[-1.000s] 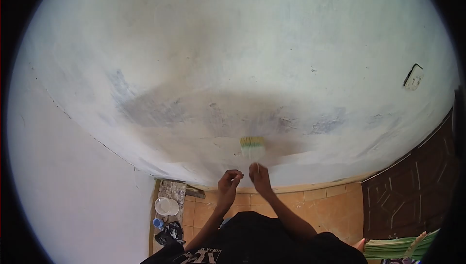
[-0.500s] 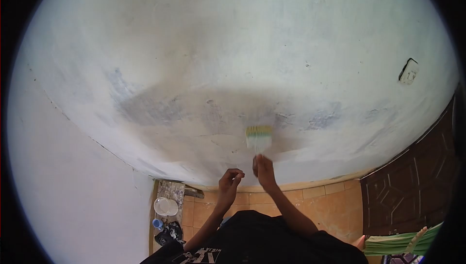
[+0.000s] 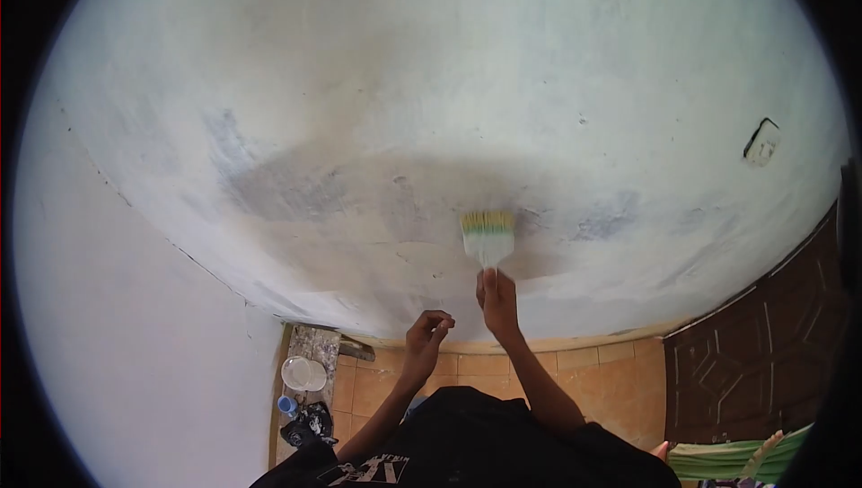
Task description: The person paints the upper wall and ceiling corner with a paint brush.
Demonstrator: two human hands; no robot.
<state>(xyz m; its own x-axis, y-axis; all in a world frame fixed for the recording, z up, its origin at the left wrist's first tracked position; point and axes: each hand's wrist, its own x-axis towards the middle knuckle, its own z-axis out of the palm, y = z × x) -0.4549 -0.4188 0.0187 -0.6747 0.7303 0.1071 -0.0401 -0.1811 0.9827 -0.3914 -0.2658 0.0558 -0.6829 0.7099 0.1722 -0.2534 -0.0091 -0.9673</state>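
My right hand [image 3: 499,301] is closed around the handle of a wide paintbrush [image 3: 488,241]. Its bristles, yellow at the tips and green lower down, point upward and overlap the patchy wall [image 3: 404,111] in front of me. Lower and to the left, my left hand [image 3: 426,334] hovers before the wall with its fingers curled in toward the thumb, and nothing shows in it. Rough, darker patches [image 3: 296,192] of worn surface run across the wall around the brush, partly within a shadow.
A splattered bench [image 3: 316,342] at lower left bears a white tub [image 3: 303,374], a blue cup [image 3: 287,405] and a black plastic bag [image 3: 310,425]. A switch plate [image 3: 762,143] sits on the wall at right. A brown panelled door [image 3: 745,362] and green cloth [image 3: 741,459] are at lower right.
My right hand has moved the paintbrush slightly up and right, and its bristles now show more sharply. My left hand has stayed nearly in place. The view has shifted slightly.
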